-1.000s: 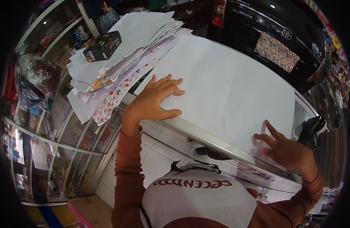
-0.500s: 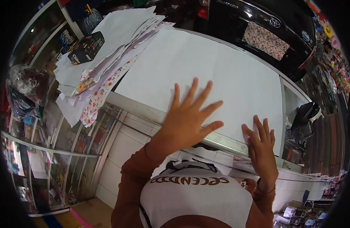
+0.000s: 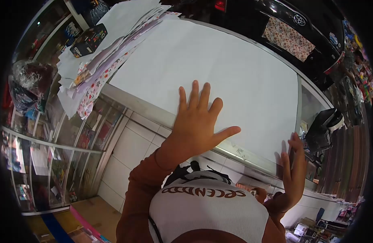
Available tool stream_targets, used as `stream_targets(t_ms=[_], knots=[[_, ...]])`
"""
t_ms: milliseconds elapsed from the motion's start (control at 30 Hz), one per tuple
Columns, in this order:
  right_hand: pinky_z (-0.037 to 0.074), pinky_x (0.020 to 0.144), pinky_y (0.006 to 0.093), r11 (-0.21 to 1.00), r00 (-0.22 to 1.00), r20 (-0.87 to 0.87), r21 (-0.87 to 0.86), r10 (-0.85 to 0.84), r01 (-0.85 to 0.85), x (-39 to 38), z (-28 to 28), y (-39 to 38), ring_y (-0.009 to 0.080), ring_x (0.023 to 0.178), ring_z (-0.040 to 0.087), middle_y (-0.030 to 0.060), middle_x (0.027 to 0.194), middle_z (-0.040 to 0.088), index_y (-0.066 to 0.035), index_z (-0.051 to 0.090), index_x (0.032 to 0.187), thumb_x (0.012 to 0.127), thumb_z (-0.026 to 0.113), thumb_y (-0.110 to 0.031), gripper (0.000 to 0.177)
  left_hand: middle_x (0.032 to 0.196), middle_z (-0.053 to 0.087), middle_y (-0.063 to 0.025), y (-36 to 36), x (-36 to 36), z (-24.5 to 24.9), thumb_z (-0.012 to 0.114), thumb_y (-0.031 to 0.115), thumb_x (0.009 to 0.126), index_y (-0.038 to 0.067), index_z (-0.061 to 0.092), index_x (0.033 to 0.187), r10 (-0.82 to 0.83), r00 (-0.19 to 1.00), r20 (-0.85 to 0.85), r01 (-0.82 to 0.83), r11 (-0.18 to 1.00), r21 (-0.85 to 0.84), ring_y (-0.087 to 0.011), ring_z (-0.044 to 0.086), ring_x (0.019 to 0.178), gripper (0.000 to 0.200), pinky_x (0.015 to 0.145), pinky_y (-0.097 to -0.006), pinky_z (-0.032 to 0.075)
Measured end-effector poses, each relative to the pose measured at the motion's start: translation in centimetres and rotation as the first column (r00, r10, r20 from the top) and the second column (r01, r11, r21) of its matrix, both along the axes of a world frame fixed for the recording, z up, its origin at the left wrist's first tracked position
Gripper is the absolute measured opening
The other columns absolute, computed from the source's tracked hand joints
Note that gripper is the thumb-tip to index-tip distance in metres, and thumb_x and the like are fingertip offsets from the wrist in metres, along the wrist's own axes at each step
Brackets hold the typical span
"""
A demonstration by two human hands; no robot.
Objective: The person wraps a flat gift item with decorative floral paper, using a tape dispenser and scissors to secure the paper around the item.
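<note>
A large white sheet of paper (image 3: 243, 89) lies spread over the glass display counter (image 3: 134, 99). My left hand (image 3: 198, 125) rests palm down near its front edge, fingers stretched and thumb out to the right. At the sheet's right front corner is my right hand (image 3: 293, 168), turned on its side, with its fingers apart and the fingertips at the paper's edge. Neither hand grips anything. To the left, a stack of loose sheets (image 3: 126, 20), some with a floral print (image 3: 93, 94), overlaps the counter's end.
On the stack sits a dark box (image 3: 88, 40). A black device (image 3: 321, 129) stands on the glass at the right. Behind the counter is a black car (image 3: 316, 24) with a floral sheet (image 3: 288, 38) on its rear. A plastic-wrapped bundle (image 3: 29, 87) is at far left.
My right hand has moved right and towards me, from lying on the paper to its right edge. The left hand stays spread on the sheet, shifted slightly left. The view has shifted a little.
</note>
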State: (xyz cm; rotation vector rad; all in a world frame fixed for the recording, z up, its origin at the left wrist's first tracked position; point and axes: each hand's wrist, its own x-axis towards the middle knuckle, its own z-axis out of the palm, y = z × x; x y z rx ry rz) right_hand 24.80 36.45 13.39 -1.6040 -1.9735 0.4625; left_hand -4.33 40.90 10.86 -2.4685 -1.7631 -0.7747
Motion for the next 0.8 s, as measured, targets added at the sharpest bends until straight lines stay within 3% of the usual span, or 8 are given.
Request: stream_targets(t_ms=[33,167,267,400,533,667,700,800], knots=[[0.031,0.107,0.0411,1.000,0.998,-0.054,0.014,-0.027,0.028,-0.3,-0.4,0.1,0.0333,0.130,0.042,0.0219,0.140,0.044,-0.004,0.051,0.126,0.095,0.054,-0.012,0.033,0.137,0.038,-0.0386,-0.1,0.5,-0.3,0.059,0.060,0.083,-0.006,0.055,0.111,0.006,1.000,0.008,-0.006,0.999,0.037,-0.0549,0.026,0.134,0.071,0.104,-0.0723,0.013],[0.031,0.108,0.0404,0.997,0.988,-0.149,0.076,0.035,-0.024,-0.3,-0.3,0.9,0.0290,0.128,0.044,0.0177,0.137,0.046,-0.002,0.042,0.137,0.094,0.054,-0.010,0.045,0.144,0.034,-0.0325,-0.3,0.5,-0.5,0.060,0.064,0.082,-0.016,0.040,0.130,0.035,0.998,-0.059,-0.034,0.999,0.017,-0.0502,0.023,0.138,0.095,0.108,-0.0682,0.012],[0.030,0.109,0.0405,0.982,0.930,-0.349,0.095,-0.118,0.161,-1.0,-0.4,1.3,0.0275,0.128,0.043,0.0167,0.137,0.047,0.001,0.043,0.136,0.093,0.055,-0.010,0.046,0.143,0.036,-0.0314,-0.2,0.5,-0.6,0.061,0.063,0.081,-0.015,0.034,0.134,0.044,0.995,-0.092,-0.041,0.999,0.036,-0.0498,0.024,0.138,0.099,0.107,-0.0683,0.013],[0.024,0.112,0.0394,0.972,0.887,-0.460,0.220,0.028,0.084,-0.4,-1.0,2.0,0.0264,0.130,0.043,0.0167,0.141,0.045,0.000,0.039,0.138,0.094,0.054,-0.010,0.048,0.144,0.036,-0.0306,-0.2,0.5,-0.6,0.061,0.062,0.082,-0.010,0.038,0.135,0.048,0.997,-0.064,-0.047,0.999,0.022,-0.0494,0.026,0.138,0.092,0.108,-0.0677,0.014],[0.020,0.113,0.0380,0.990,0.870,-0.482,0.032,-0.104,0.136,-0.2,-1.3,2.3,0.0214,0.134,0.039,0.0177,0.146,0.041,-0.002,0.029,0.144,0.099,0.047,-0.016,0.050,0.145,0.035,-0.0301,0.0,0.5,-1.3,0.056,0.062,0.084,0.002,0.043,0.137,0.062,0.996,-0.060,-0.058,0.996,0.069,-0.0478,0.025,0.138,0.082,0.109,-0.0661,0.015],[0.023,0.113,0.0383,0.959,0.812,-0.574,0.159,-0.104,0.235,-1.0,-0.5,2.7,0.0224,0.135,0.038,0.0185,0.148,0.037,-0.005,0.021,0.147,0.103,0.038,-0.033,0.055,0.147,0.033,-0.0288,0.0,0.5,-1.3,0.052,0.064,0.085,0.008,0.045,0.139,0.072,0.993,-0.093,-0.067,0.996,0.051,-0.0456,0.025,0.140,0.079,0.110,-0.0643,0.015],[0.028,0.112,0.0409,0.956,0.636,-0.768,0.130,-0.070,0.262,-1.4,-0.3,3.0,0.0269,0.136,0.036,0.0190,0.150,0.033,-0.007,0.019,0.148,0.102,0.038,-0.038,0.059,0.148,0.032,-0.0266,0.1,0.4,-1.4,0.049,0.063,0.086,0.009,0.045,0.141,0.065,0.995,-0.073,-0.062,0.997,0.036,-0.0441,0.023,0.140,0.077,0.110,-0.0653,0.012],[0.030,0.110,0.0482,0.983,0.504,-0.850,0.184,0.153,0.012,-1.8,0.1,3.7,0.0328,0.138,0.033,0.0204,0.152,0.030,-0.010,0.020,0.150,0.098,0.030,-0.057,0.070,0.146,0.036,-0.0261,0.1,0.3,-1.4,0.052,0.062,0.084,0.009,0.050,0.137,0.052,0.999,-0.012,-0.052,0.996,0.067,-0.0421,0.027,0.139,0.075,0.109,-0.0648,0.015]])
